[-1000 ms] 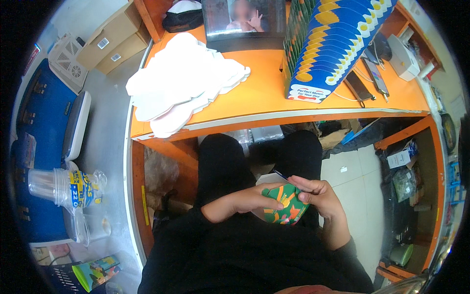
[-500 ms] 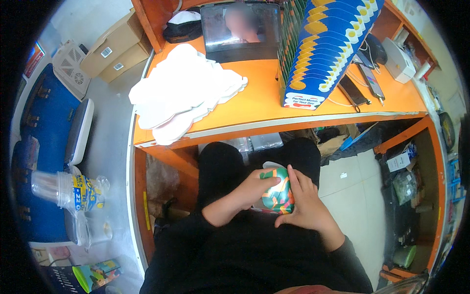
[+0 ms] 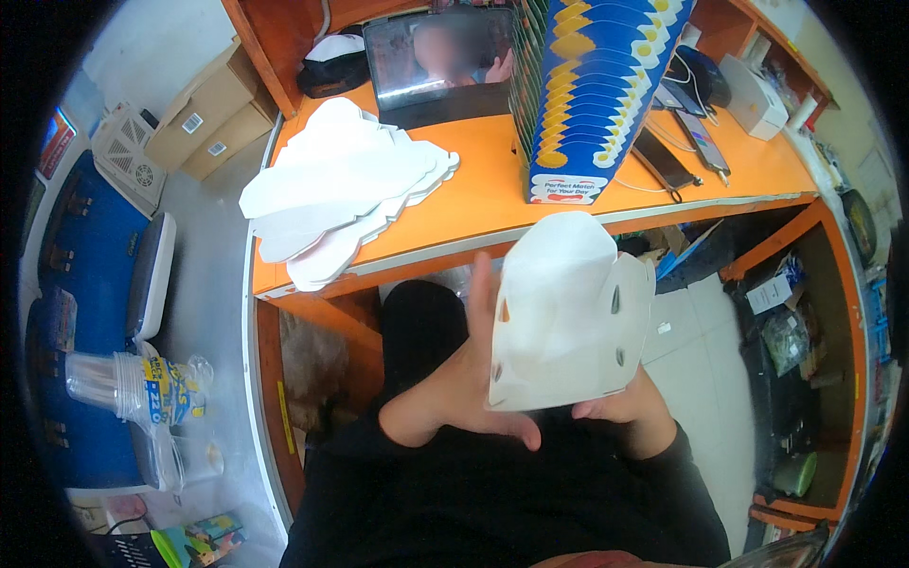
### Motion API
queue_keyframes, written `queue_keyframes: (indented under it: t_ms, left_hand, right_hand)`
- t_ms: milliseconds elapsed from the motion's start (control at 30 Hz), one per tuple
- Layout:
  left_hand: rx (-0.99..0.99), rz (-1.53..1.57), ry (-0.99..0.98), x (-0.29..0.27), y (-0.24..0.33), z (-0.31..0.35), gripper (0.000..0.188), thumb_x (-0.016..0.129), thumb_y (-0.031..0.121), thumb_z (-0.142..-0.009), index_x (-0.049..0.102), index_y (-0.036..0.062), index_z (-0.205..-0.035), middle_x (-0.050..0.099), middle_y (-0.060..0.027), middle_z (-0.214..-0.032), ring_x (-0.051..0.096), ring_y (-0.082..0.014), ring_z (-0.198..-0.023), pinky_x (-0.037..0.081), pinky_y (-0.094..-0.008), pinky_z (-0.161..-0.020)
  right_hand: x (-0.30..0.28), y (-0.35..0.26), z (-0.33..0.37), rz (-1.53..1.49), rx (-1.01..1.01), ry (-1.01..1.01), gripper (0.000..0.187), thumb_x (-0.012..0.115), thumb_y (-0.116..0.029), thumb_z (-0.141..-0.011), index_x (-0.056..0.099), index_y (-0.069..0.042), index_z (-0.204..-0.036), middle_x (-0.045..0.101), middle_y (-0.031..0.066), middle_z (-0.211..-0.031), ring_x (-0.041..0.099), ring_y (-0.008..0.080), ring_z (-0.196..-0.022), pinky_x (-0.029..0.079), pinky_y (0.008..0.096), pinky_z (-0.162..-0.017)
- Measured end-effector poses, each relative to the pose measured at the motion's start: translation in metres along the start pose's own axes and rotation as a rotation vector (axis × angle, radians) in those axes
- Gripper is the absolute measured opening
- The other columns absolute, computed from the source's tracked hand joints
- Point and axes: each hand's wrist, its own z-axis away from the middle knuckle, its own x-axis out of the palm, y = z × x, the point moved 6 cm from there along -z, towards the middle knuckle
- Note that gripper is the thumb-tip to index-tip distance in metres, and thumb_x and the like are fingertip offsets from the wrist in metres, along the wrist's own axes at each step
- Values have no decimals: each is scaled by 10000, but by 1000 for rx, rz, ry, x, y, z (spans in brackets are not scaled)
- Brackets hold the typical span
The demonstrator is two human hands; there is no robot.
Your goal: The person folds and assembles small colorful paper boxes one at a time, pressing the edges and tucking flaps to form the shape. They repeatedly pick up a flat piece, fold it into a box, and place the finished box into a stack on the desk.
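My left hand (image 3: 454, 398) grips the left side of a white die-cut carton blank (image 3: 568, 317), fingers straight up behind the card and the thumb curling under its lower edge; my right hand (image 3: 620, 412) sits beneath the blank's lower right corner, mostly covered by it, so I can tell it is touching the card but not how its fingers are set. I hold the blank upright over my lap, plain white face toward me, its rounded top flap overlapping the front edge of the orange desk (image 3: 492, 204) in this view and its slotted side panel jutting right. There is open air on either side of the blank, and bare orange surface between the stack of white flat blanks (image 3: 341, 189) on the left of the desk and the tall row of blue-and-yellow folded cartons (image 3: 592, 85) on the right. Behind that gap stands a dark screen (image 3: 440, 57), its picture blurred. Right of the cartons lie a phone (image 3: 668, 156), cables and a white box (image 3: 753, 85), small and bent by the lens. Under the desk to the right, an open shelf (image 3: 805, 312) holds packets that I cannot make out. To my far left, a sleeve of clear plastic cups (image 3: 133, 388) lies against a blue surface (image 3: 80, 303), and brown cardboard boxes (image 3: 213, 118) stand on the grey floor (image 3: 204, 312) beyond it. The picture's rim cuts off my lower sleeves.
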Motion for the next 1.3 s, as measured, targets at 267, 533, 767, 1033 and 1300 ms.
queue_keyframes:
  t_ms: [267, 533, 767, 1033, 1300]
  left_hand:
    - [171, -6, 114, -5, 7, -13, 1406, 773, 530, -767, -404, 72, -1387, 43, -247, -1523, 93, -347, -1457, 105, -483, -1166]
    - [439, -711, 172, -29, 67, -48, 1361, 911, 349, -620, -112, 103, -1484, 330, -207, -1341, 390, -321, -1280, 351, -451, -1045]
    - [794, -1034, 454, -21, 90, -67, 1144, 882, 365, -668, 83, 225, -1475, 346, -196, -1345, 379, -365, -1270, 367, -508, -1006]
    - [843, -794, 298, -13, 109, -99, 1212, 927, 303, -588, 113, 239, -1484, 365, -201, -1349, 398, -370, -1248, 374, -491, -964]
    - [-9, 177, -176, -44, 77, -122, 1161, 913, 368, -597, 232, 37, -1478, 511, -184, -1341, 511, -311, -1249, 374, -420, -1077]
  right_hand:
    - [21, -23, -24, -42, -202, -50, 1369, 761, -675, -684, -71, 15, -1523, 89, 225, -1577, 148, 344, -1468, 139, 485, -1171]
    - [-30, -155, -5, 521, -856, 297, 658, 699, -519, -818, 568, -55, -1266, 484, 202, -1370, 420, 397, -1316, 334, 487, -1075]
    - [32, -231, -35, 1378, -614, -337, 288, 657, -82, -841, 613, -37, -1121, 657, 191, -1099, 648, 330, -1041, 521, 392, -892]
    - [37, -229, -55, 1666, -509, -323, 425, 666, -124, -829, 527, 12, -1207, 632, 203, -1101, 624, 346, -1080, 503, 420, -913]
    - [34, -254, -50, 1527, -310, -772, 351, 643, -51, -819, 642, -78, -1168, 639, 123, -1181, 612, 346, -1094, 492, 417, -930]
